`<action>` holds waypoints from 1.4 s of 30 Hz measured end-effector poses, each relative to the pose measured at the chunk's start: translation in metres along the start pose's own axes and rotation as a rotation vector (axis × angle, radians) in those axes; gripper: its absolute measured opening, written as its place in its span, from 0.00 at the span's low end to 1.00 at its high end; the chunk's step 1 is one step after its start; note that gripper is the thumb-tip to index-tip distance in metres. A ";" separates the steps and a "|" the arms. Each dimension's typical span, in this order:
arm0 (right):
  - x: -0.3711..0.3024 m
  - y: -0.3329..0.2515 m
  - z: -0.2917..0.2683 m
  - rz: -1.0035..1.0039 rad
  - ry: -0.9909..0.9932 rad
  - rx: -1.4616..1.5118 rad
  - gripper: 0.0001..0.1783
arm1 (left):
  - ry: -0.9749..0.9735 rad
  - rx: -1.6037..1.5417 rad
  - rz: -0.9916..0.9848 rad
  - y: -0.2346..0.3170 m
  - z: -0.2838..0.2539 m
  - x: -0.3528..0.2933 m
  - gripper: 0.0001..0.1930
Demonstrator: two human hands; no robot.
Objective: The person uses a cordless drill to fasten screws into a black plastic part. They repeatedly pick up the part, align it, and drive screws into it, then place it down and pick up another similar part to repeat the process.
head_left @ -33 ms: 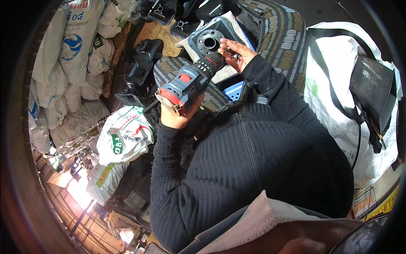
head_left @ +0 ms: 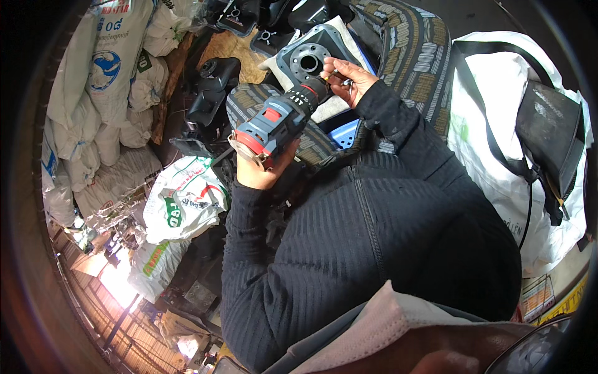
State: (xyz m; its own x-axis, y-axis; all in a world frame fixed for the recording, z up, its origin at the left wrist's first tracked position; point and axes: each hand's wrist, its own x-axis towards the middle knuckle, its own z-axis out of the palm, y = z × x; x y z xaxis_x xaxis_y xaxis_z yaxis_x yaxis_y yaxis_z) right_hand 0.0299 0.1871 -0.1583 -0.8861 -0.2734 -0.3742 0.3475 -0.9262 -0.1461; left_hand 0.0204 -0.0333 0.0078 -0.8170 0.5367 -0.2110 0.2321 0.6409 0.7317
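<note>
My left hand (head_left: 261, 176) is wrapped round the handle of a blue-grey and red cordless drill (head_left: 274, 124). Its black chuck points away and to the right. At the chuck's end, the fingers of my right hand (head_left: 352, 81) are pinched together on a small shiny piece, too small to name. Just beyond lies a grey metal housing (head_left: 330, 42) with a round flange and a central hole, resting on a pale cloth (head_left: 339, 28) over my lap. Part of the flange is hidden behind the chuck and my fingers.
Black moulded parts (head_left: 215, 93) lie to the left and along the far side. White sacks (head_left: 118, 62) are piled at the far left. A printed plastic bag (head_left: 187, 199) sits by my left arm. On the right stands a white bag (head_left: 492, 75) with a black pouch (head_left: 548, 131). A blue perforated piece (head_left: 344, 134) shows below my right hand.
</note>
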 end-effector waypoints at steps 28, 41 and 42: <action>0.079 -0.001 -0.026 -0.218 0.629 -0.603 0.23 | -0.125 0.204 0.015 -0.021 -0.015 0.067 0.19; 0.081 0.008 -0.038 -0.093 0.647 -0.511 0.25 | -0.280 0.325 -0.028 0.004 -0.016 0.101 0.16; 0.086 0.011 -0.042 -0.131 0.665 -0.517 0.24 | -0.294 0.330 -0.028 0.004 -0.017 0.103 0.16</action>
State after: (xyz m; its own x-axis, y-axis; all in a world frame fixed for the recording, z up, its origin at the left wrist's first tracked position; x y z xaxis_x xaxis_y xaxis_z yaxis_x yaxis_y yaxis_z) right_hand -0.0297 0.1640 -0.2303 -0.6207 0.1871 -0.7614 0.4942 -0.6605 -0.5652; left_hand -0.0714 0.0149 0.0002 -0.6511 0.6197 -0.4382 0.4076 0.7725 0.4869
